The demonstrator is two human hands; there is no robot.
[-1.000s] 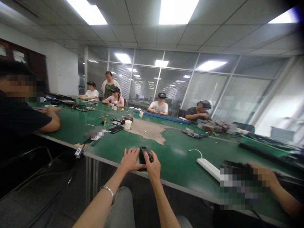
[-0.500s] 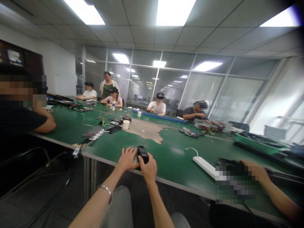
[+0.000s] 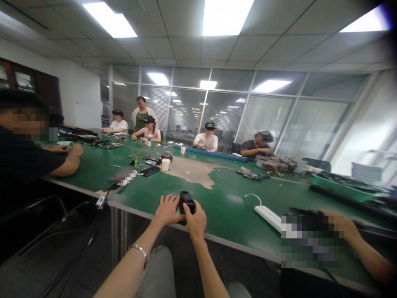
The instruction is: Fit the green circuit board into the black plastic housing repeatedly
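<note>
The boxy black device (image 3: 185,196) looks stiff, fairly light and perhaps slick, so it is probably best gripped by its long sides; it sits at the near edge of the green tabletop (image 3: 231,219), between the hands, with the right hand (image 3: 197,217) holding it and the left hand (image 3: 167,210) spread just beside it, contact unclear
</note>
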